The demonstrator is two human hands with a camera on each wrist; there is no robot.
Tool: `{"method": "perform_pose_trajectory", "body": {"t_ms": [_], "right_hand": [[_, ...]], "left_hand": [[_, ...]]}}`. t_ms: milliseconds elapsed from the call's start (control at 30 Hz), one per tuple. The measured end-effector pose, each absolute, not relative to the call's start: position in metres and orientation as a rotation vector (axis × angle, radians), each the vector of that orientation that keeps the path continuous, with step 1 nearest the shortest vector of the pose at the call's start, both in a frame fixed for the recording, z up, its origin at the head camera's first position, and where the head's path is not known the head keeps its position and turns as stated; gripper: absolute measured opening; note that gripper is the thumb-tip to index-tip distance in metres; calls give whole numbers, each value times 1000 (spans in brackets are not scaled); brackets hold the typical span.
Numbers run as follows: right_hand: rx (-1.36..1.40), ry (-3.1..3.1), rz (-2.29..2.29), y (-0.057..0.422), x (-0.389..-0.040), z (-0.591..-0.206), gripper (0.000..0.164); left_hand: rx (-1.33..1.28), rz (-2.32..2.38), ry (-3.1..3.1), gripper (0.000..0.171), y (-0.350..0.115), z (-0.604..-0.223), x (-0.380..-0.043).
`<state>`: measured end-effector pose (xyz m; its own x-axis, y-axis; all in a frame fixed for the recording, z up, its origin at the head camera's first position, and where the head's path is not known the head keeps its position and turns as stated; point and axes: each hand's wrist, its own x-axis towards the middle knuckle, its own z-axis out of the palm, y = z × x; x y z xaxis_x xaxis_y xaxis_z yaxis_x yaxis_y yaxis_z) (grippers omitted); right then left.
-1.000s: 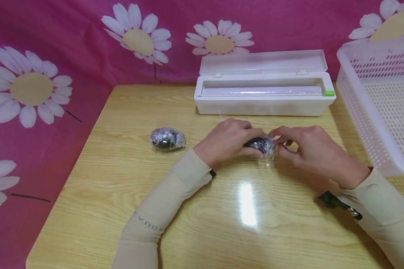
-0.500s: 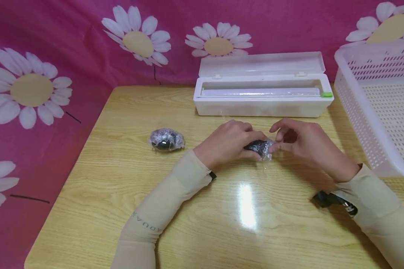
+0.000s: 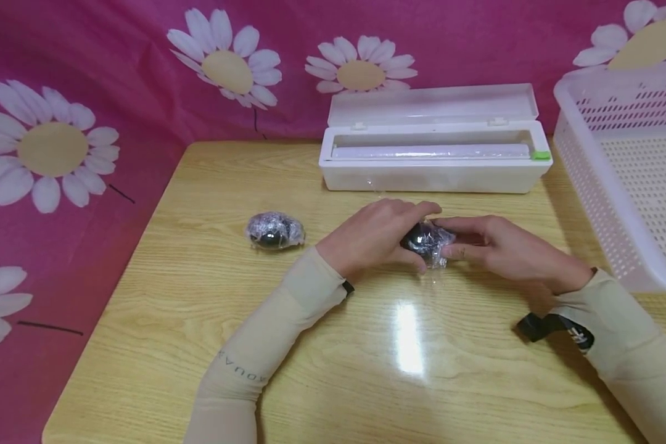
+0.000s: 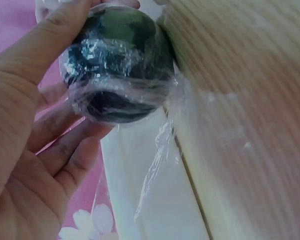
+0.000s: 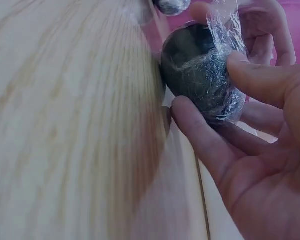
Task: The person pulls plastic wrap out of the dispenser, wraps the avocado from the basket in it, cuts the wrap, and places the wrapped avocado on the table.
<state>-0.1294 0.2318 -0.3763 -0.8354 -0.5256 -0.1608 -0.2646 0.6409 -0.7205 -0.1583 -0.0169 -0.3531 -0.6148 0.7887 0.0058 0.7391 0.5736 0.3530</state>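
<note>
A dark, glossy round thing in cling film (image 3: 423, 239) is between both hands over the table, its kind hidden by the film. My right hand (image 3: 510, 251) grips it from the right, thumb (image 5: 260, 82) on the wrapped side and a finger (image 5: 197, 125) low against it. Around its left side, my left hand (image 3: 374, 237) has thumb and forefinger spread apart, in a loosened hold. Loose film (image 4: 157, 165) trails from the wrapped thing in the left wrist view. A second dark, film-wrapped thing (image 3: 275, 230) lies on the table to the left.
Behind the hands stands a white cling film box (image 3: 433, 177), lid up, with a film roll (image 3: 430, 151) and a green tab (image 3: 541, 155). A white perforated basket (image 3: 599, 185) is at the right. A pink flowered cloth (image 3: 294, 61) backs the wooden table (image 3: 333, 370).
My right fingers, lifted half a second ago, have closed on the wrapped thing. My left thumb and forefinger have spread, exposing more of it.
</note>
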Motion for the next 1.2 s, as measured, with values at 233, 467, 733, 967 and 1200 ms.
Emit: {"method": "perform_pose_trajectory", "body": {"t_ms": [233, 467, 733, 967, 1200], "right_hand": [[-661, 2508, -1041, 233, -130, -378, 50], [-710, 2527, -1077, 235, -130, -382, 48], [-641, 2527, -1101, 237, -129, -385, 48], [-602, 2510, -1121, 237, -129, -387, 50], [-576, 2490, -1139, 238, -130, -388, 50]], "left_hand": [[1214, 540, 2654, 98, -28, -344, -163], [1286, 597, 2859, 66, -47, -342, -171], [1192, 613, 3019, 46, -54, -352, -182], [1135, 518, 3108, 43, -56, -360, -187], [1166, 531, 3140, 14, -58, -358, -189]]}}
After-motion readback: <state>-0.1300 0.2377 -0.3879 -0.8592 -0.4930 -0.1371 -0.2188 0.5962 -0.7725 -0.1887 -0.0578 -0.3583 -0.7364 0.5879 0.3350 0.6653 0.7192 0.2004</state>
